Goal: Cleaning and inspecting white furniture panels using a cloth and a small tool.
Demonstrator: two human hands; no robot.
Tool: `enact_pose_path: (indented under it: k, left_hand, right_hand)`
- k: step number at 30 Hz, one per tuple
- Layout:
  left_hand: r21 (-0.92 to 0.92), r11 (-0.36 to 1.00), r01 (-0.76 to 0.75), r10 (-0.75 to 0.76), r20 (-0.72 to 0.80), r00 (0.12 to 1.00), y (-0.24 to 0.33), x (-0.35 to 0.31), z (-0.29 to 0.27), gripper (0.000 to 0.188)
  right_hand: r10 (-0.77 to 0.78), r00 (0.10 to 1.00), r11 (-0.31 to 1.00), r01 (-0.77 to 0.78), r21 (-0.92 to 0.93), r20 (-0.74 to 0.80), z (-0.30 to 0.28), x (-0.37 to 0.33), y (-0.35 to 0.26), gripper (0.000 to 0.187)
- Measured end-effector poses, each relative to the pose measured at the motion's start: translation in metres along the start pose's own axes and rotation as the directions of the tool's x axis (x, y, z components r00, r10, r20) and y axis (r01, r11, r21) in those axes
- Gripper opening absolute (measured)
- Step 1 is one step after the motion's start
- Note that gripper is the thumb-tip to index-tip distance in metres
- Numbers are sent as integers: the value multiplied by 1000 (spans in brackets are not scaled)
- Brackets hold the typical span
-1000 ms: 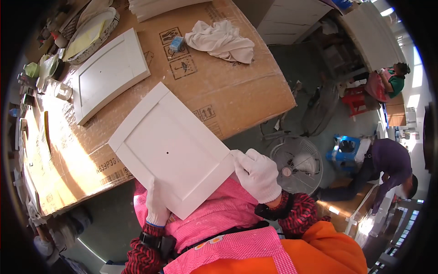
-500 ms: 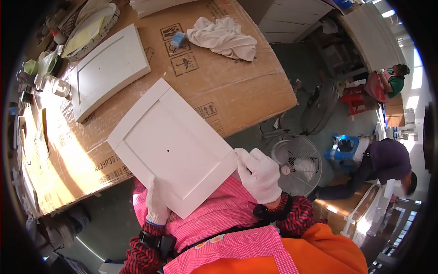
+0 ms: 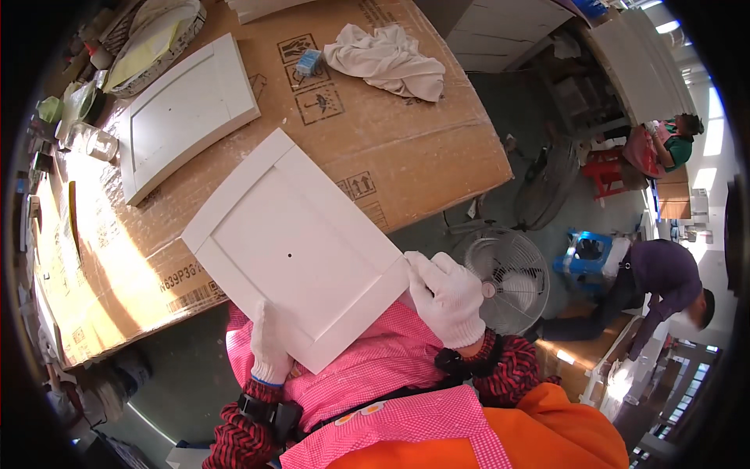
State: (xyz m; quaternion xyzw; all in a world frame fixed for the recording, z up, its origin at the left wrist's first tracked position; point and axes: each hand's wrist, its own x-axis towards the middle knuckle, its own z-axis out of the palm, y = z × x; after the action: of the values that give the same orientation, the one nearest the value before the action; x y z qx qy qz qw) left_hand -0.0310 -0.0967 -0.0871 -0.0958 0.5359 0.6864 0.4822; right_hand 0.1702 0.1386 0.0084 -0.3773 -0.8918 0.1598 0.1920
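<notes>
A white framed cabinet door panel (image 3: 328, 227) with a small dark hole in its middle lies slantwise, its far part over the table edge and its near corner over my lap. My left hand (image 3: 269, 352), in a white knit glove, grips the lower left edge, thumb on the face and the other fingers hidden beneath. At the right corner my right hand (image 3: 449, 305), gloved too, has its fingers bent and closed against the edge. Whether anything small sits between those fingertips and the panel is hidden.
Cardboard covers the table (image 3: 422, 172). On it lie a second white panel (image 3: 187, 117), a crumpled cloth (image 3: 387, 62), a small blue block (image 3: 308, 62) and a glass jar (image 3: 98, 144). A floor fan (image 3: 508, 277) stands right; beyond it one person (image 3: 664, 273) bends over and another (image 3: 664, 148) sits.
My hands and the panel keep nearly the same place, with the view shifted slightly. The bending person at the right has stretched an arm downward.
</notes>
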Motion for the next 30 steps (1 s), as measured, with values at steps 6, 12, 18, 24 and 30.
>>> enact_pose_path:
  k: [6,12,18,24,30]
  left_hand:
    - [55,998,-37,40,-45,998,-4,1,-3,45]
    - [-1,1000,11,-11,-86,996,2,-3,12,38]
    - [-63,998,12,-15,-46,999,-2,-2,4,41]
    - [-43,999,25,-29,-90,996,3,-7,14,40]
    - [-68,998,13,-19,-86,996,1,-4,11,39]
  right_hand:
    - [-42,996,995,48,-86,74,-4,2,-7,17]
    - [-98,991,993,103,-59,95,-1,-5,-8,24]
    - [-223,946,975,210,80,234,3,-25,-31,26]
    - [-45,994,999,46,-1,104,-4,-7,-13,22]
    - [-228,966,964,204,173,126,6,-22,-34,18]
